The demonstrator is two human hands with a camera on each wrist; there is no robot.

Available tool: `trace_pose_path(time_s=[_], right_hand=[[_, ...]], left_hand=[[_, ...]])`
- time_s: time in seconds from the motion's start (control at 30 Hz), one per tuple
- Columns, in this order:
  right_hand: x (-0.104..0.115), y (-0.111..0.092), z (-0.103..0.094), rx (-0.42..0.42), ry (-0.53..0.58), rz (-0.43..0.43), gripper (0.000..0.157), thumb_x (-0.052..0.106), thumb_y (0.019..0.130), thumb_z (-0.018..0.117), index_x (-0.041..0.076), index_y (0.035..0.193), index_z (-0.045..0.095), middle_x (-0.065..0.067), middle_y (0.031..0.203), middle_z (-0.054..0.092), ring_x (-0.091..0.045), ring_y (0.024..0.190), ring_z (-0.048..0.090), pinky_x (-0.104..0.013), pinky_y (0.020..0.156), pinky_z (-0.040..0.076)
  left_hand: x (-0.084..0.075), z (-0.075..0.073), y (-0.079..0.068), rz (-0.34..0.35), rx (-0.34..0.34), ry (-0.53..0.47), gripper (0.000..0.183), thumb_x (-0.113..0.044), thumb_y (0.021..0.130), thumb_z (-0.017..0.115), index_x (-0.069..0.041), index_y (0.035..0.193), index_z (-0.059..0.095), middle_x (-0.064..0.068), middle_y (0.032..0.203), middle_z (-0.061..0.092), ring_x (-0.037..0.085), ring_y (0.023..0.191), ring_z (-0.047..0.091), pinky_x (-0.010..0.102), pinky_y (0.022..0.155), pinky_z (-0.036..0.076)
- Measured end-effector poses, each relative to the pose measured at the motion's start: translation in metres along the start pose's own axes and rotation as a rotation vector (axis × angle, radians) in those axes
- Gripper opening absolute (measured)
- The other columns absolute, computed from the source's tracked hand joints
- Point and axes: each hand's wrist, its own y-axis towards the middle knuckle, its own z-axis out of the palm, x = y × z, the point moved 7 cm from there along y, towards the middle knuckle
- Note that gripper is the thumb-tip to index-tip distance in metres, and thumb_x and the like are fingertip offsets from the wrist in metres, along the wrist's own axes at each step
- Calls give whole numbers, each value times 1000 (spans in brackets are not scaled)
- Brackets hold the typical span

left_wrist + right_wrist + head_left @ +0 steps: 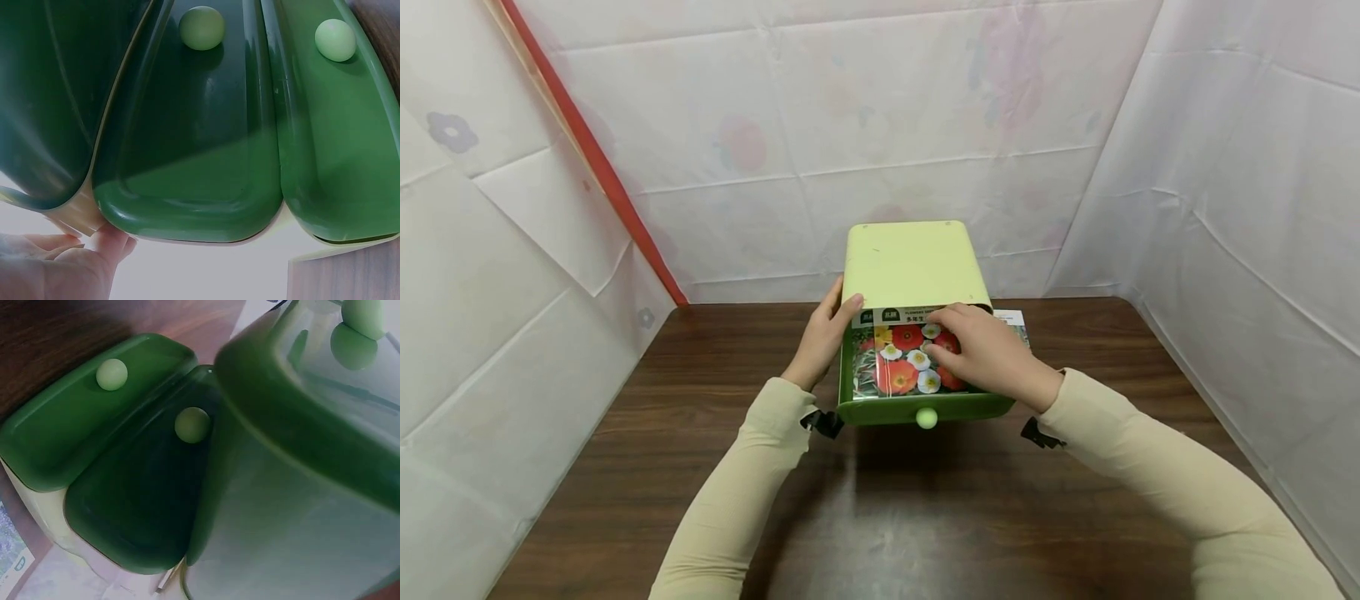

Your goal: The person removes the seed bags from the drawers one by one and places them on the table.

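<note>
A small drawer cabinet [917, 265] with a pale yellow-green shell has its green top drawer [880, 411] pulled out. Inside the drawer, a flower seed packet [901, 377] with red and white blooms overlaps another packet [865, 385] at its left. My left hand [822, 340] rests along the cabinet's left side, thumb near the top front edge; the left wrist view shows its fingertips [111, 242] against the shell. Over the red-flower packet lies my right hand [992, 354], thumb and forefinger spread on its face. The right wrist view does not show this hand.
Two lower drawers, the middle [200, 156] and the bottom [331, 137], are closed, each with a round pale knob. Part of another printed packet [1011, 317] shows on the brown table [700, 400] right of the cabinet. White patterned sheets [737, 142] surround the table.
</note>
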Motion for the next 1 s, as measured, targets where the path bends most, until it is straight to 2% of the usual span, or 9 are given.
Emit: trace_pose_path(time_s=[0.2, 0.47, 0.6, 0.77, 0.9, 1.0], right_hand=[[-1, 3, 8, 101, -103, 46, 54, 43, 93, 66, 8, 133, 58, -12, 117, 64, -25, 93, 62, -39, 71, 54], [-4, 5, 18, 209, -239, 80, 62, 51, 92, 63, 10, 138, 55, -6, 86, 61, -28, 88, 61, -42, 69, 51], [-4, 6, 21, 249, -264, 78, 66, 54, 91, 63, 11, 140, 51, -3, 81, 59, -30, 90, 61, -43, 71, 51], [-4, 8, 22, 259, -240, 76, 68, 54, 91, 64, 12, 142, 50, -2, 79, 58, -28, 88, 60, -41, 70, 48], [-4, 9, 22, 261, -163, 85, 67, 50, 91, 64, 11, 144, 48, -5, 93, 65, -28, 95, 61, -42, 76, 50], [-4, 10, 23, 270, -76, 94, 66, 48, 92, 64, 11, 144, 48, -9, 117, 66, -30, 108, 61, -46, 88, 52]], left_hand=[[0, 1, 1, 7, -2, 13, 83, -59, 95, 52, -25, 159, 11, -2, 165, 16, 20, 150, 23, 47, 119, 28], [1, 2, 1, 15, 2, 26, 82, -59, 96, 50, -27, 159, 10, -1, 165, 15, 21, 150, 23, 46, 120, 28], [1, 2, 0, 13, 2, 24, 82, -60, 96, 51, -28, 159, 10, -2, 165, 15, 20, 150, 22, 46, 120, 28], [1, 2, 0, 13, 6, 18, 82, -61, 95, 51, -29, 159, 10, -3, 165, 14, 19, 151, 20, 46, 120, 27], [1, 2, 0, 4, 4, 20, 82, -62, 95, 51, -31, 158, 10, -2, 165, 14, 20, 150, 22, 47, 119, 28], [2, 2, 0, -1, 0, 19, 83, -61, 95, 51, -28, 159, 10, -1, 165, 16, 22, 148, 26, 48, 118, 30]])
